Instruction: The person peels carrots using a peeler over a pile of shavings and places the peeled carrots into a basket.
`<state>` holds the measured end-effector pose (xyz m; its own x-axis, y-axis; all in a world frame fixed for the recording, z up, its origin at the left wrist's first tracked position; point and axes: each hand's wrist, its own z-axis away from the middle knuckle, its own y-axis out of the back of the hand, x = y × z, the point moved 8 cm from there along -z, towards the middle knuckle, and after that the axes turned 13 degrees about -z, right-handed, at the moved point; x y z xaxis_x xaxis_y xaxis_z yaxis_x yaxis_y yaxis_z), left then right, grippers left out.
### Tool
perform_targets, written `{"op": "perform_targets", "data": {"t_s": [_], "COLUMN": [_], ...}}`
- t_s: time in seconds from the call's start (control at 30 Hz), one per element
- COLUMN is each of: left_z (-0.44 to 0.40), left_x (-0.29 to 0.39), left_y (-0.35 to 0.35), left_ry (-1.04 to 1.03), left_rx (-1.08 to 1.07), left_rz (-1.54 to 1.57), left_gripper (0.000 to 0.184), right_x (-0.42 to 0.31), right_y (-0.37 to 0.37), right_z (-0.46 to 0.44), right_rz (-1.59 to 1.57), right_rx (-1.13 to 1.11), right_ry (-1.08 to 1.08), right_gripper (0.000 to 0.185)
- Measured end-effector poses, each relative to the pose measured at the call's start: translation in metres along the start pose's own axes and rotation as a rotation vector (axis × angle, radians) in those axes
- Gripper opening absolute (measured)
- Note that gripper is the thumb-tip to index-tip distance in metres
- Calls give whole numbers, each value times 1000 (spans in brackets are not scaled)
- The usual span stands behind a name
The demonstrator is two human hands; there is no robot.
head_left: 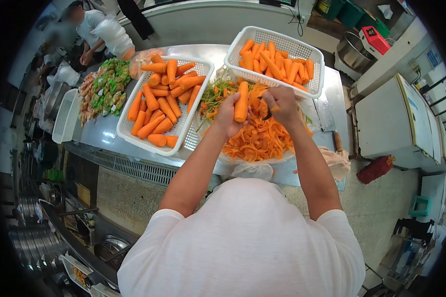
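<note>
My left hand (227,117) holds a thick orange carrot (242,102) nearly upright over a heap of carrot peelings (260,141). Just to its right, my right hand (282,105) is closed around a dark peeler (267,116), only partly visible between the fingers. Green carrot tops (213,95) lie to the left of the heap. A white perforated basket (124,126) full of carrots stands on the left, and a second white basket (318,74) with carrots stands behind the hands to the right.
The steel table (104,136) also bears a knife (337,141), a beige cloth (336,163) and a colourful pile (106,86) at the left. People stand at the upper left. A mixer (357,52) and white cabinet (389,121) are on the right.
</note>
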<state>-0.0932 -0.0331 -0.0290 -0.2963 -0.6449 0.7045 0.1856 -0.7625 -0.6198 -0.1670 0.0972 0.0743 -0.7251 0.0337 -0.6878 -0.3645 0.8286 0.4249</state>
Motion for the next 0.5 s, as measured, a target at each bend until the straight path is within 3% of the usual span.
{"op": "perform_targets", "data": {"t_s": [0.1, 0.2, 0.27, 0.33, 0.37, 0.47, 0.5], "left_z": [-5, -3, -25, -14, -6, -13, -20], "left_x": [0, -9, -25, -10, -7, -3, -1], "left_y": [-7, 4, 32, 9, 5, 6, 12], "left_ry": [14, 102, 102, 71, 50, 55, 39], "left_rx": [13, 100, -113, -48, 17, 125, 121], "left_rz": [-99, -205, -120, -225, -317, -373, -371], "left_gripper": [39, 34, 29, 25, 22, 19, 19], "right_x": [-37, -16, 6, 52, 52, 78, 94], "right_y": [-29, -31, -19, -16, -24, -40, -37], "right_z": [3, -5, -19, -34, -33, -28, -24], "right_rz": [157, 131, 142, 81, 73, -96, -232], "right_rx": [-107, -64, -22, -146, -157, -262, -160], "right_ry": [147, 145, 225, -118, -120, -408, -462], "right_gripper": [32, 28, 29, 35, 35, 47, 52]}}
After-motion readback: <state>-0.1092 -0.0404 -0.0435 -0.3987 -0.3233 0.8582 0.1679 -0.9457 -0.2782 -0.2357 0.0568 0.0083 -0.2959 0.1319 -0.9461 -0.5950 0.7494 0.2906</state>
